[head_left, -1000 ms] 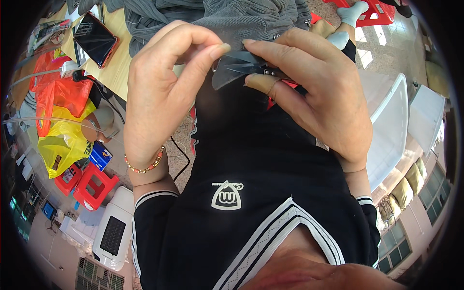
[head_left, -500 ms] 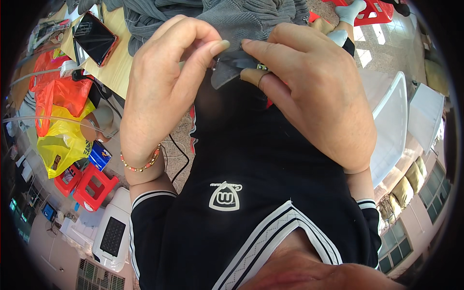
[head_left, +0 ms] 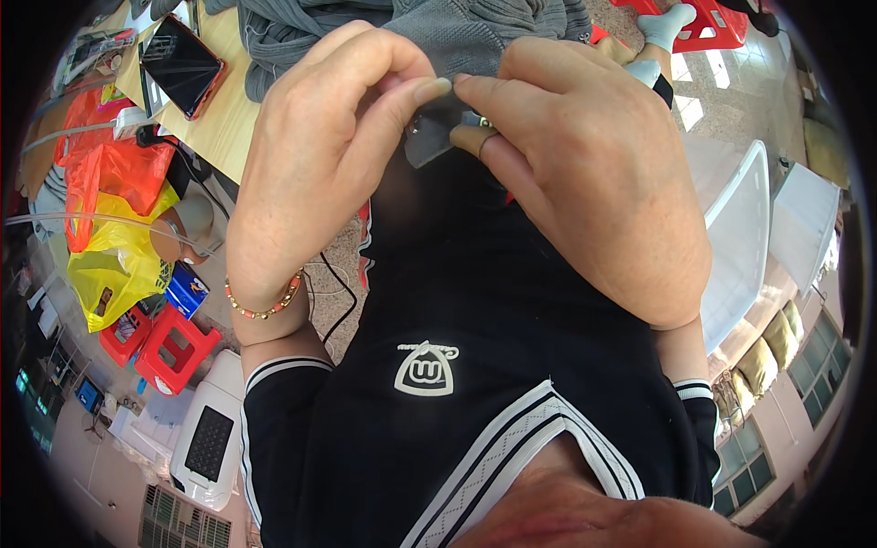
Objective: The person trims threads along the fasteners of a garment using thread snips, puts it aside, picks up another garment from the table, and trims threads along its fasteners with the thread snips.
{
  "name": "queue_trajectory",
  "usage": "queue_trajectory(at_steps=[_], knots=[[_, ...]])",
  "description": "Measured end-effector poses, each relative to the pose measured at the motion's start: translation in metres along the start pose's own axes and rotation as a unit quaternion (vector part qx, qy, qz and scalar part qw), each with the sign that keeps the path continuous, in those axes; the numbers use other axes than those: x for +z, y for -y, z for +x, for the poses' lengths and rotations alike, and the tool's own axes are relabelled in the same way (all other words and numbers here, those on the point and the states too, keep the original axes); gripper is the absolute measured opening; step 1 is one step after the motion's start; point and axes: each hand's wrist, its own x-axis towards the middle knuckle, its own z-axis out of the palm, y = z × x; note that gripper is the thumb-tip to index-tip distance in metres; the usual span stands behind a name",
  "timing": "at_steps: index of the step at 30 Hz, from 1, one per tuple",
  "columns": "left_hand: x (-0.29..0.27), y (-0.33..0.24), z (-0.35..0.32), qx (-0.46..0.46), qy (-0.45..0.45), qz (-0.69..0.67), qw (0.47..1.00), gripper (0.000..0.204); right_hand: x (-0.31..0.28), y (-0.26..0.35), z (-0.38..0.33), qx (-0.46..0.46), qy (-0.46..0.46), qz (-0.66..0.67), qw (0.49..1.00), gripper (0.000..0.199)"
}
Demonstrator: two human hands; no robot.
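Observation:
My two hands meet over grey ribbed knitwear (head_left: 457,46), near the top of the view. My left hand (head_left: 315,151) is closed, thumb and index finger pinched together at the knit. A coral and gold bead bracelet circles that wrist. My right hand (head_left: 594,173) curls in from the other side, its index fingertip almost touching the left thumb. Its thumb tip has a tan covering. Between the hands a small grey flap (head_left: 427,144) of the fabric hangs down. Whatever lies inside the pinch is too small or hidden to name.
Left of the knitwear, a dark phone (head_left: 183,68) rests on the wooden table (head_left: 219,119). Lower left are red and yellow plastic bags (head_left: 119,265), a red stool (head_left: 174,352) and a white case (head_left: 208,438). At right stands a translucent bin (head_left: 740,237). A person's foot (head_left: 667,27) shows at the top right.
My left hand has shifted slightly right and its fingertips now sit closer to the right index finger. The grey flap has moved a little to the right with it.

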Motion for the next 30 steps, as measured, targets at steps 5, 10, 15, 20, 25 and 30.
queue_trajectory(at_steps=[5, 10, 15, 20, 25, 30], knots=[[0.001, 0.001, 0.000, 0.012, 0.008, -0.003, 1.000, 0.006, 0.004, 0.000, -0.003, -0.003, -0.013, 0.007, 1.000, 0.029], [0.004, 0.000, -0.001, 0.001, -0.006, -0.018, 1.000, 0.006, 0.010, -0.010, -0.008, -0.019, -0.046, 0.037, 0.998, 0.030], [0.008, 0.002, -0.006, -0.019, -0.017, -0.056, 0.998, 0.006, 0.011, -0.015, -0.013, -0.013, -0.066, 0.082, 0.994, 0.031], [0.008, 0.001, -0.006, -0.031, -0.011, -0.065, 0.997, 0.006, 0.007, -0.013, -0.014, -0.006, -0.050, 0.082, 0.995, 0.031], [0.010, 0.002, -0.005, -0.004, -0.031, -0.061, 0.998, 0.006, 0.006, -0.009, -0.011, -0.006, -0.036, 0.077, 0.996, 0.031], [0.007, 0.001, -0.005, -0.016, -0.009, -0.068, 0.998, 0.006, 0.003, -0.004, -0.011, 0.006, -0.016, 0.052, 0.999, 0.031]])
